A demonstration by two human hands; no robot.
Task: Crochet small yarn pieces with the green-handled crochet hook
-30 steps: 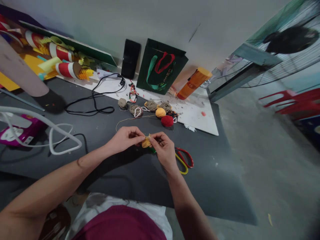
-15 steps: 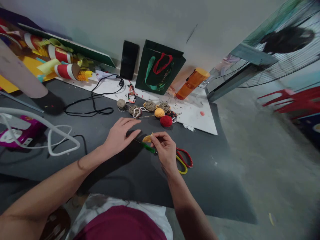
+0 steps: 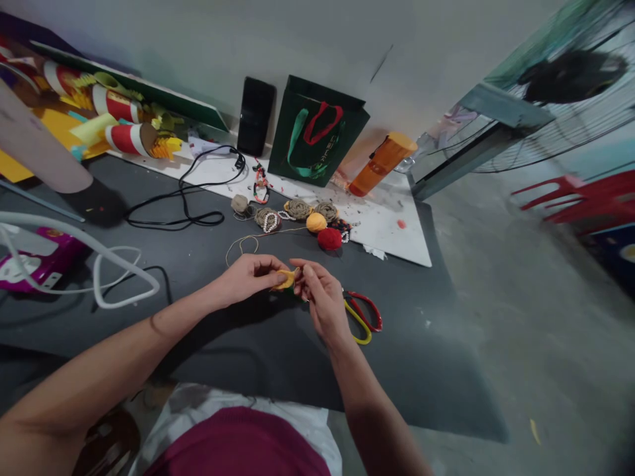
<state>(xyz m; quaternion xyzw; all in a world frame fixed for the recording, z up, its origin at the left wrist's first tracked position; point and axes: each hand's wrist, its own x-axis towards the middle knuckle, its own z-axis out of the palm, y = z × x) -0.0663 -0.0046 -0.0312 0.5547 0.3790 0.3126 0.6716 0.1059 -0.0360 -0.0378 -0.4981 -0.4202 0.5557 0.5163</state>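
Note:
A small yellow crochet piece [image 3: 284, 280] is between my two hands above the dark tabletop. My left hand [image 3: 255, 274] is closed on its left side, thumb in front. My right hand [image 3: 320, 291] pinches at its right edge; the fingertips hide exactly what they grip there. Beneath the piece lies a green-handled tool, mostly covered by my hands. Scissors [image 3: 364, 314] with one red and one yellow handle loop rest just right of my right hand. Behind my hands are a yellow yarn ball [image 3: 316, 223] and a red yarn ball [image 3: 329, 239]. A thin thread [image 3: 248, 239] curls on the table.
Along the wall stand a black phone [image 3: 256, 116], a dark green gift bag [image 3: 317, 132] and an orange container [image 3: 381, 164]. A black cable [image 3: 186, 198] and a white-corded purple device [image 3: 40, 261] lie left. Brownish yarn coils [image 3: 297, 209] sit behind the hands.
My left hand has moved right and down and closed on the yellow crochet piece. The right fingers have shifted to its right edge. More thread now shows behind my left hand.

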